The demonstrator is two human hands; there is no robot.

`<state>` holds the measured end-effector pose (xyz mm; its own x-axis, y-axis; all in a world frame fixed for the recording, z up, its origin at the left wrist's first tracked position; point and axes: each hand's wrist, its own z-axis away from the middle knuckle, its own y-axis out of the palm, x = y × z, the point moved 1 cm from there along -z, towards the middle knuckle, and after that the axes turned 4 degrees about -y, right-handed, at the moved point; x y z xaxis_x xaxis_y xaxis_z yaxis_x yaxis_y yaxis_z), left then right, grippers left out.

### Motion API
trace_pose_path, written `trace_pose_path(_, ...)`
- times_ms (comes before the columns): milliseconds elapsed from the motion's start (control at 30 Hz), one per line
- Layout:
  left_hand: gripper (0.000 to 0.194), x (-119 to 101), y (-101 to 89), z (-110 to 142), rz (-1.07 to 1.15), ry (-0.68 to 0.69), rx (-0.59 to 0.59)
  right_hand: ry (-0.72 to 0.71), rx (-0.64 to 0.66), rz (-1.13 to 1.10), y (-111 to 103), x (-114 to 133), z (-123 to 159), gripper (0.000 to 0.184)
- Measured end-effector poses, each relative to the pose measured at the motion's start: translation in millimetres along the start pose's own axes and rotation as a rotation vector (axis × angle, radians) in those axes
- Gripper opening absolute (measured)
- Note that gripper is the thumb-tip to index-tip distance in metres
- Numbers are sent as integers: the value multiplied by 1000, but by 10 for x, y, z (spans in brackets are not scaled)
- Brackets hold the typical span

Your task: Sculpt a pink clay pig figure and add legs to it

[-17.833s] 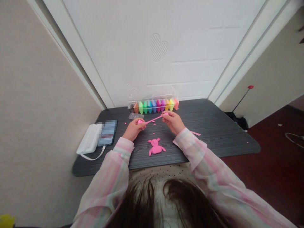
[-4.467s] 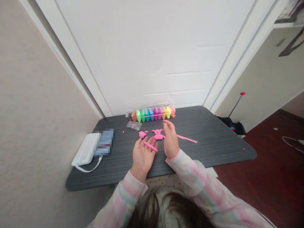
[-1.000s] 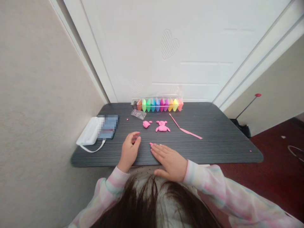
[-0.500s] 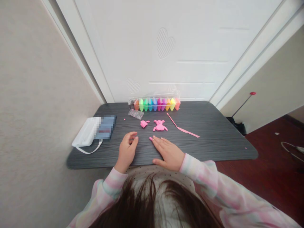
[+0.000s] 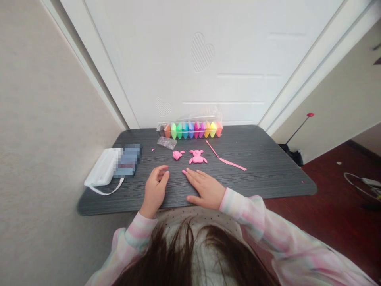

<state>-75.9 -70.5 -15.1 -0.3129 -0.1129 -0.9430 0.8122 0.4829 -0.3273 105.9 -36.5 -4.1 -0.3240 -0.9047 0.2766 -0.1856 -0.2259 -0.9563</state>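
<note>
My right hand (image 5: 206, 190) lies flat with fingers stretched out, its fingertips over a small pink clay piece (image 5: 184, 172) on the table. Part of that piece sticks out at the left of the fingers. My left hand (image 5: 156, 188) rests on the table further left, fingers loosely curled and thumb apart, with nothing seen in it. Beyond the hands lies a flat pink clay animal figure (image 5: 197, 157) with ears and limbs. To its left is a lump of pink clay (image 5: 176, 155). Two pink modelling tools (image 5: 232, 163) lie to the right of the figure.
A clear pack of coloured clay (image 5: 190, 130) stands at the back of the dark table (image 5: 268, 171). A crumpled clear wrapper (image 5: 167, 143) lies before it. At the left are a white power bank (image 5: 102, 169), its cable (image 5: 110, 193) and a blurred-out blue item (image 5: 127, 161).
The whole view has shifted a little, so table and objects appear further left. My right hand stays flat over the small clay piece; the left keeps its loose curl.
</note>
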Motion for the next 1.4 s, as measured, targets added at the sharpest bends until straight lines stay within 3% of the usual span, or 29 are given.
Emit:
trace_pose_path(167,26,0,-2,-1,8,-1,8,-65,25,-13,8,17,-24,80)
trace_pose_path(300,27,0,-5,1,20,-12,3,11,7,-6,7,-7,-45,80)
trace_pose_path(467,27,5,-6,0,28,-11,7,-74,33,-24,8,-3,-56,80)
trace_pose_path(600,27,8,-7,1,31,-10,4,3,12,-10,-3,-6,-63,79)
trace_pose_path(733,27,0,-10,7,31,-8,4,-100,37,-20,-5,40,-77,77)
trace_pose_path(867,26,-3,-13,8,28,-9,-2,2,12,9,-17,22,-104,74)
trace_pose_path(1000,25,2,-10,1,24,-4,0,-97,39,7,-3,38,-124,72)
trace_pose_path(1167,26,0,-9,-1,27,-7,-2,-44,22,28,7,24,-157,70)
trace_pose_path(1300,26,-1,-11,3,34,-4,7,-119,36,16,21,75,-181,69)
trace_pose_path(1400,27,7,-15,2,34,-6,3,-60,14,26,21,68,-202,71)
